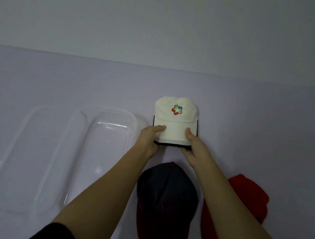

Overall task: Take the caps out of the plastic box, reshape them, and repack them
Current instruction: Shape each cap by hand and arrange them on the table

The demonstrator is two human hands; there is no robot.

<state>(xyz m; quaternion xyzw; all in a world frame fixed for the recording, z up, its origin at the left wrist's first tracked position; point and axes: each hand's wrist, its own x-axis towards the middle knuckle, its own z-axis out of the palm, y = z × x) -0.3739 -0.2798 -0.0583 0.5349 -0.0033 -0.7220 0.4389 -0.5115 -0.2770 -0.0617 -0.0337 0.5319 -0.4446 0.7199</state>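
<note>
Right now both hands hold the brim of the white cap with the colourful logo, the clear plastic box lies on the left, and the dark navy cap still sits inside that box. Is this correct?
Not fully. The dark navy cap lies on the table, below the white cap with the colourful logo, not inside the clear plastic box. The head view shows it. The left hand and right hand do hold the brim.
</note>
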